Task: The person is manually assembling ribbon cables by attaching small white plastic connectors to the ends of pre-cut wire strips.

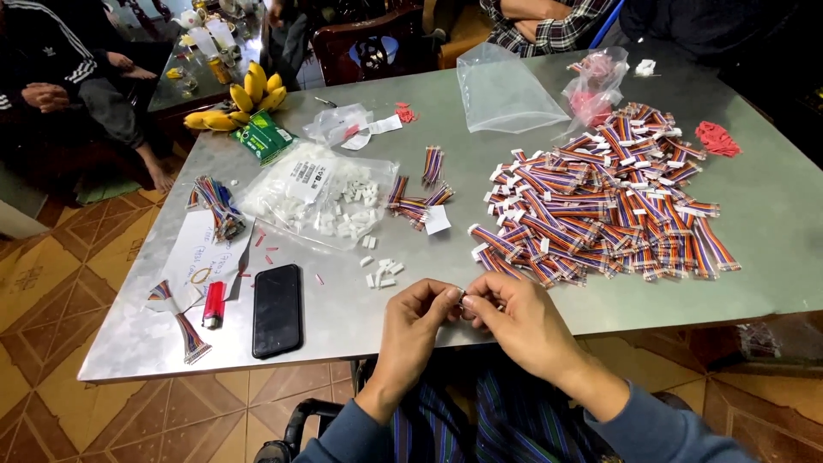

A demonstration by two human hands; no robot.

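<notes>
1. Pinched between the fingertips of your left hand (pixel 417 319) and right hand (pixel 514 324) is one small part (pixel 464 299), at the near edge of the metal table (pixel 771 214); both grips are narrow, and the part is too hidden to tell its long axis or which way it points.
2. You have one large heap of striped wire bundles (pixel 600 206) to the right, too many to count, their lengths lying at mixed angles.
3. One black phone (pixel 277 309) and one red lighter (pixel 213 305) lie to your left, long axes running away from you.
4. About six loose white connectors (pixel 381 273) sit just beyond your left hand; one open bag of connectors (pixel 317 201) lies farther back.
5. Bare tabletop shows between phone and hands, and right of the heap.
</notes>
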